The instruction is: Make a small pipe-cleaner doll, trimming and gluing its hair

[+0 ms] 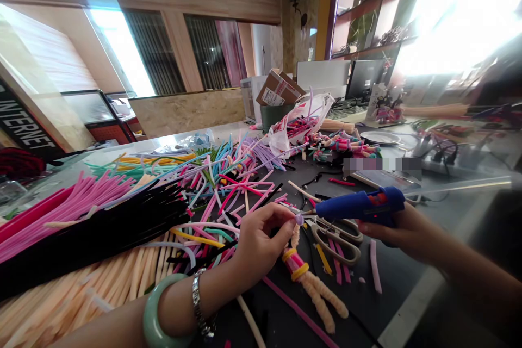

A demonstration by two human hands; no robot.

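My left hand (267,236) is closed, its thumb and forefinger pinching a small lilac fuzzy piece (299,219). Just below lies a pipe-cleaner doll (297,265) with peach legs and a pink-and-yellow body; whether the lilac piece is joined to it I cannot tell. Gripped in my right hand (402,228) is a blue hot glue gun (359,206), nozzle pointing left at the lilac piece. A clear glue stick (468,186) sticks out of its back. Grey-handled scissors (340,242) rest on the dark table under the gun.
Bundles of black pipe cleaners (101,234), pink pipe cleaners (81,206) and peach pipe cleaners (93,288) fill the left side. Loose cut pieces are scattered mid-table. Farther back stand a cardboard box (281,88), a plastic bag (302,119) and a monitor (362,79).
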